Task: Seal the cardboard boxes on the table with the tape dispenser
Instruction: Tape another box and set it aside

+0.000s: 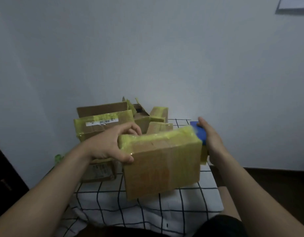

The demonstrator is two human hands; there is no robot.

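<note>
The left hand (106, 146) grips the taped cardboard box (165, 161) at its top left corner, fingers (134, 130) curled behind, over the checked worktop (147, 207). The right hand (211, 139) holds the blue tape dispenser (199, 132) against the box's right end, its fingers mostly hidden. More boxes (103, 124) sit behind.

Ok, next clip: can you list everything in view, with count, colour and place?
held cardboard box: one, brown with yellowish tape, lifted at centre above the table
tape dispenser: one, blue, against the held box's right end
barcode-labelled box: one, brown with yellowish tape, back left
other cardboard boxes: at least four, brown, some taped, behind and below the left hand
checked tablecloth: one, white with black grid, over the table
wall: grey-white, behind
sheet: one, white, top right on the wall
green item: one, left table edge, too blurred to identify
left hand: grips the held box's left end
right hand: holds the tape dispenser
</note>
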